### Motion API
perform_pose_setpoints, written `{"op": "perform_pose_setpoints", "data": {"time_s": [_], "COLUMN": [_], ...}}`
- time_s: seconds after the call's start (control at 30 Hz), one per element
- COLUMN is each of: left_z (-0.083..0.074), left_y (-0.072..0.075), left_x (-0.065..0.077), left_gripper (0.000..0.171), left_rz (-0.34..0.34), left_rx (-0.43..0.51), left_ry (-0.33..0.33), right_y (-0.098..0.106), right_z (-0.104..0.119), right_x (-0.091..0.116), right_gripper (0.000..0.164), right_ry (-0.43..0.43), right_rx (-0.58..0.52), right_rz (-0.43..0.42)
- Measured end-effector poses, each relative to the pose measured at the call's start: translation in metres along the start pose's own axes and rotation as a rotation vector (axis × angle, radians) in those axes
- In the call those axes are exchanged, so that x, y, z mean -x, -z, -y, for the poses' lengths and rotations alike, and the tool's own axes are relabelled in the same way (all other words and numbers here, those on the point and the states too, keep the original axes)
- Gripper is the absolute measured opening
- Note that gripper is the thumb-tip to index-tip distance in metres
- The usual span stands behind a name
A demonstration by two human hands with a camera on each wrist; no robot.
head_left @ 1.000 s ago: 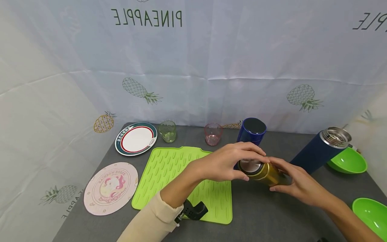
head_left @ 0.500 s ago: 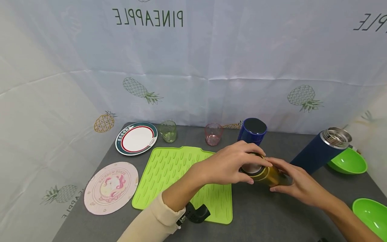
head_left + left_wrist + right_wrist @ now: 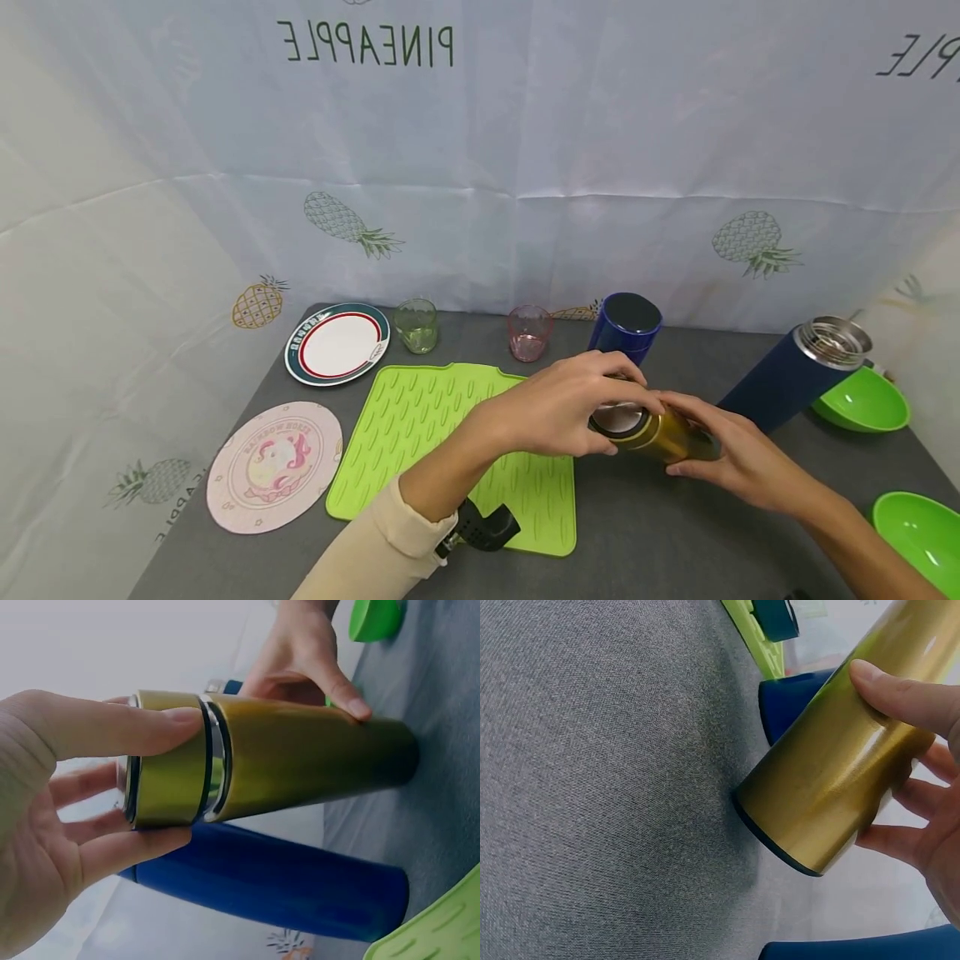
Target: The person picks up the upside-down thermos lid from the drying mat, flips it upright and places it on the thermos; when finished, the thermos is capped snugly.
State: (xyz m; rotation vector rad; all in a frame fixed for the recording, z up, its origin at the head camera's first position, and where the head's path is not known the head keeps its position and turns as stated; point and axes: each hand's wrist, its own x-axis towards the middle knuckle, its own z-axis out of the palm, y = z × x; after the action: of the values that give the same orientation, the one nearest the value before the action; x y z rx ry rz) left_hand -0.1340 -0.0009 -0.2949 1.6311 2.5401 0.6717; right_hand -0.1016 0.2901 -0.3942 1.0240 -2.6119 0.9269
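A gold thermos [image 3: 678,440] stands on the grey table between both hands. My left hand [image 3: 566,408] grips its lid [image 3: 171,780] from above, thumb and fingers spread round the gold rim. In the left wrist view a silver band [image 3: 217,761] shows in the gap between lid and body. My right hand [image 3: 738,460] holds the body from the right side, its thumb [image 3: 900,697] along the gold surface. Right behind stands a blue thermos [image 3: 626,327] with a dark top, partly hidden by the left hand.
At the right is a lidless navy thermos [image 3: 780,375], with green bowls [image 3: 862,400] beyond and nearer. A green mat [image 3: 420,417] lies under the left forearm. Farther left are a pink round mat [image 3: 273,467], a plate [image 3: 337,346], a green glass [image 3: 416,325] and a pink glass [image 3: 528,333].
My left hand has shifted slightly right and then back left, its fingers turning a little round the lid. The right hand has stayed in place on the body.
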Motion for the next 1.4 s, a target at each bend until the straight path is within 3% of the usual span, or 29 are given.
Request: {"op": "perform_pose_setpoints", "data": {"time_s": [0.23,0.47,0.57,0.8,1.13,1.4], "left_z": [-0.0005,0.0023,0.0023,0.0011,0.0,0.0026], "left_y": [-0.0036,-0.0015,-0.0009,0.0047,-0.0032,-0.0006], "left_x": [-0.0003,0.0002,0.0018,0.0042,-0.001,-0.0002], "left_gripper": [0.063,0.059,0.051,0.058,0.061,0.059], "left_rz": [-0.033,0.018,-0.036,-0.143,-0.106,-0.036], "left_rx": [0.009,0.016,0.029,0.067,0.027,0.03], "left_ry": [0.098,-0.01,-0.001,0.08,0.072,-0.013], "right_y": [-0.001,-0.0003,-0.0007,0.0009,-0.0001,0.0001], "right_z": [0.0015,0.0006,-0.0005,-0.0017,-0.0025,-0.0028], "right_x": [0.0006,0.0014,0.0015,0.0024,0.0019,0.0022], "right_gripper": [0.097,0.096,0.096,0.098,0.096,0.097], "right_ry": [-0.007,-0.015,-0.016,-0.069,-0.018,-0.017], "right_rx": [0.036,0.002,-0.004,-0.011,-0.044,-0.055], "right_rz": [-0.013,-0.004,-0.003,0.0,-0.018,-0.002]}}
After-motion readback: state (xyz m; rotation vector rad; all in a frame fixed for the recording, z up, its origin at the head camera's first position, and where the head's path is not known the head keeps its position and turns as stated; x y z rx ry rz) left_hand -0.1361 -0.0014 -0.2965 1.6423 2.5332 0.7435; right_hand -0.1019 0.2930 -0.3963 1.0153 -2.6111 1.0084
